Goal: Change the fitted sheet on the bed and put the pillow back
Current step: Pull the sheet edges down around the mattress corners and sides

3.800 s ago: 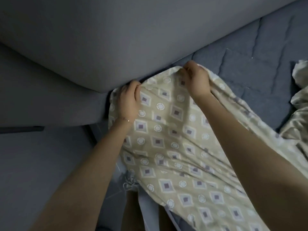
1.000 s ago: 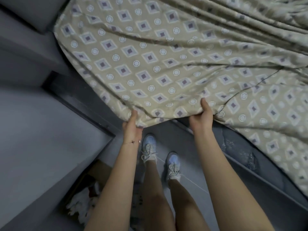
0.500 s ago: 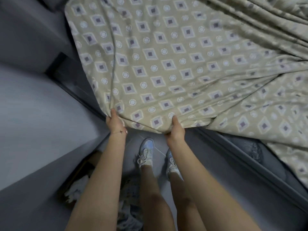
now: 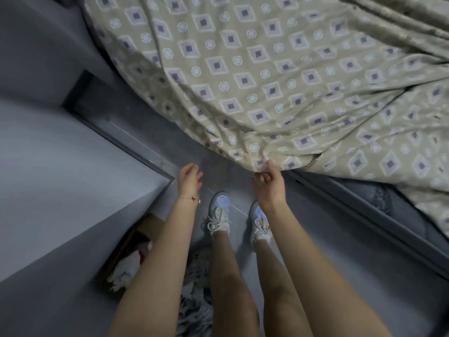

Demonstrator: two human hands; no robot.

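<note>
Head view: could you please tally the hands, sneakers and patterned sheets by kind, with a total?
Hands: 2, the left hand and the right hand.
Sneakers: 2, the left sneaker and the right sneaker.
Sheets: 1, the patterned sheet.
Total: 5.

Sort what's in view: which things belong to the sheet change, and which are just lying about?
Job: sheet, mattress, left hand, right hand.
Lying about: box, patterned cloth on the floor.
</note>
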